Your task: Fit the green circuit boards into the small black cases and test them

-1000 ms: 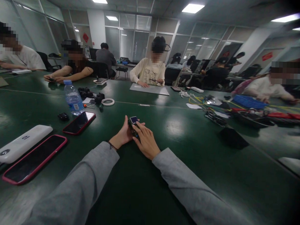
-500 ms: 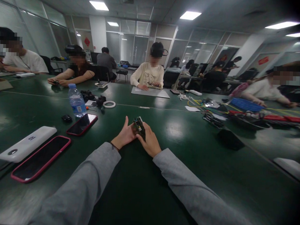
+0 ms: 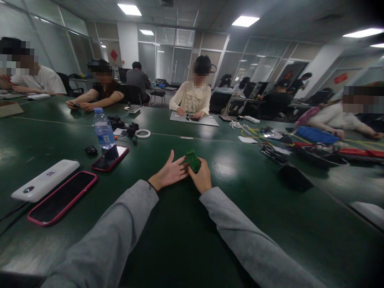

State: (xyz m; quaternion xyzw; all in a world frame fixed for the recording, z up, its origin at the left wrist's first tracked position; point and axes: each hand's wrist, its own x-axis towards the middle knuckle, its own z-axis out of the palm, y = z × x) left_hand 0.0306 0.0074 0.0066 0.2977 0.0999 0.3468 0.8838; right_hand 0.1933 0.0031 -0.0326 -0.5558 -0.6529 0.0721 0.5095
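Note:
Above the middle of the green table (image 3: 163, 244), my right hand (image 3: 202, 176) grips a small green circuit board (image 3: 193, 161) by its lower right part. The board is tilted, with a flat green face towards me. My left hand (image 3: 171, 172) is beside it, palm up, its fingers spread and pointing at the board. Whether those fingertips touch the board's edge I cannot tell. A dark band circles my left wrist.
At left lie a white power bank (image 3: 47, 181), a red-edged phone (image 3: 64, 198), a second phone (image 3: 110, 159) and a water bottle (image 3: 104, 130). A tape roll (image 3: 143, 134) is farther back. Cables and a blue tray (image 3: 316, 135) lie at right. A person (image 3: 193, 95) sits opposite.
The circuit board has turned over in my right hand: components faced me before, now a flat green side does. My left fingers have opened out from under it.

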